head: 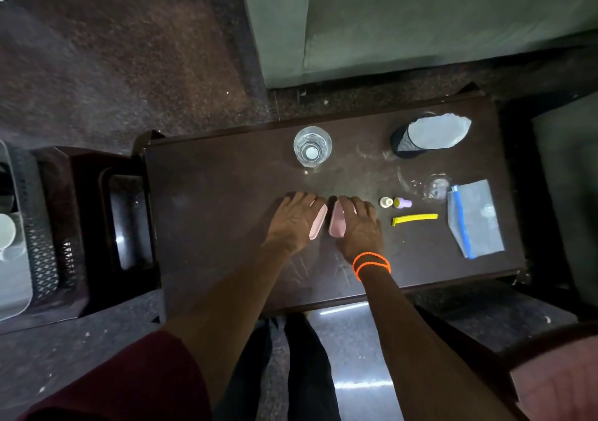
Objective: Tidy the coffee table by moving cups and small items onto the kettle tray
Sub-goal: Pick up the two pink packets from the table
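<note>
Maroon sleeve (129, 385) nearest lens. Left hand (296, 221) flat over pink lid (317, 226); right hand (357, 226) cupped on pink case (337, 223), mid-bench (210, 210). Both pink pieces side by side, long axes running away from wearer. Glass (312, 146) beyond. To right: small white bottle (386, 202), purple cap (403, 203), yellow clip (415, 219), zip bag (474, 218).

Coffee table (200, 194): 2 pink pieces, left hand (293, 223) on one (317, 224), right hand (357, 229) on other (336, 223); water glass (312, 146); yellow clip (415, 219).
</note>
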